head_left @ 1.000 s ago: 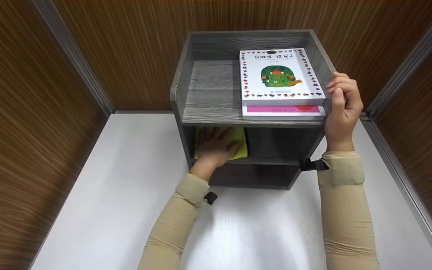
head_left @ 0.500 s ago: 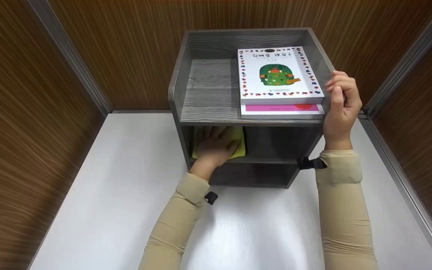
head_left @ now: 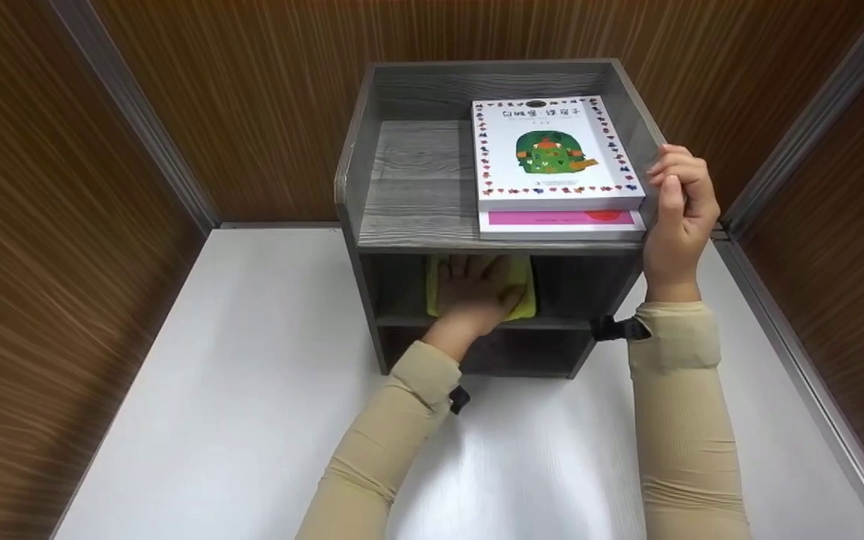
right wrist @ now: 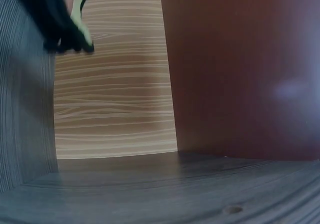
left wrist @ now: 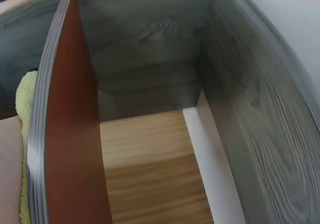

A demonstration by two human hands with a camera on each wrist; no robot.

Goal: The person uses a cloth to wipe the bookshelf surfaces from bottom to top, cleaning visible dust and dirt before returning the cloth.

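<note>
From the left, past the white tabletop [head_left: 252,360], come to the grey wood-grain shelf unit [head_left: 354,176]. In its middle compartment [head_left: 402,289], find the left hand [head_left: 471,296] laid flat, fingers spread, over the yellow fleecy cloth [head_left: 518,276]. Expect light, soft, limp handling, best pinched at its uncovered front right corner. Mind the top shelf [head_left: 417,199], blocking reach from above. Above right, see the white picture book [head_left: 556,154] lying on a pink-and-white book [head_left: 544,218]. Farthest right, note the right hand [head_left: 683,210] curled round the right side panel [head_left: 636,135].
</note>
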